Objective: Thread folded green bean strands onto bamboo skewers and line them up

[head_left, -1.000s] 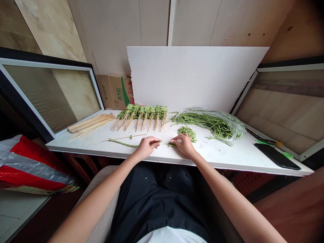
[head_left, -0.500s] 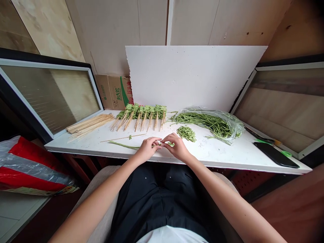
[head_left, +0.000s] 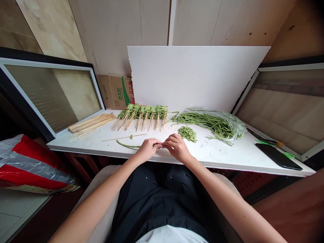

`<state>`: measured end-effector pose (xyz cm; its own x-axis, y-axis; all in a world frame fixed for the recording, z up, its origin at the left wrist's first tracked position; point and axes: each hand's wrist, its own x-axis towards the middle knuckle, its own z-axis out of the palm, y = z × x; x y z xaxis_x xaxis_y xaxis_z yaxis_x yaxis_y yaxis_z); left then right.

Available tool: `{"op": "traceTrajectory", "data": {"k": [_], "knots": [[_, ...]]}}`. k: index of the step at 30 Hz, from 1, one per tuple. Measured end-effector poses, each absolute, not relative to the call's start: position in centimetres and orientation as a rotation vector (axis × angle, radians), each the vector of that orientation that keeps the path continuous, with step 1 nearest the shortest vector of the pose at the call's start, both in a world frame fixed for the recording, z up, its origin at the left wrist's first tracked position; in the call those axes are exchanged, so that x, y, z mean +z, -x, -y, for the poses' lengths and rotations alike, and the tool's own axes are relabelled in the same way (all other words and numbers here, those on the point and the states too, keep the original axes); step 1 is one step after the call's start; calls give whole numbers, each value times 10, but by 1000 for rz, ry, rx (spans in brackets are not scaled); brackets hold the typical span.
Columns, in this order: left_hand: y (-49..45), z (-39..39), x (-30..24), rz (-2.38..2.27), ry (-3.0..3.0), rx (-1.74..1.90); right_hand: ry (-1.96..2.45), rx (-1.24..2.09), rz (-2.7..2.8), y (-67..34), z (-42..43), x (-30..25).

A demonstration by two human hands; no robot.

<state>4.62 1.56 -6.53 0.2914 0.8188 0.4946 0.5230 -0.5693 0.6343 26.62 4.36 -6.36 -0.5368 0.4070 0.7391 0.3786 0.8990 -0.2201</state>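
A long green bean (head_left: 126,145) trails leftward over the white table from my left hand (head_left: 149,148), whose fingers are closed on it. My right hand (head_left: 176,146) meets the left one at the fingertips, pinched at the bean's near end; the fingers hide what lies between them. Just beyond the left hand lies a single bamboo skewer (head_left: 116,138) with a short piece of bean (head_left: 131,136) on it. A small heap of cut bean pieces (head_left: 187,134) sits beyond my right hand.
Finished bean skewers (head_left: 146,111) are stacked at the back, beside bare skewers (head_left: 91,125) on the left. A clear bag of long beans (head_left: 215,123) lies back right. A black phone (head_left: 278,156) and scissors (head_left: 263,136) are at the right end. A cardboard box (head_left: 115,91) stands behind.
My right fingers have curled in closer to the left hand, and the green bit that showed under them is now hidden. The bean's trailing end has shifted right and bent up.
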Motion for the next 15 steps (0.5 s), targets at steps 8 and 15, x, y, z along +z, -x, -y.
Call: {"op": "traceTrajectory", "data": {"k": [8, 15], "knots": [[-54, -8, -56, -1033, -2215, 1247, 497, 227, 1932, -256, -34, -60], [-56, -8, -56, -969, -2135, 1328, 554, 532, 1758, -252, -34, -65]]}}
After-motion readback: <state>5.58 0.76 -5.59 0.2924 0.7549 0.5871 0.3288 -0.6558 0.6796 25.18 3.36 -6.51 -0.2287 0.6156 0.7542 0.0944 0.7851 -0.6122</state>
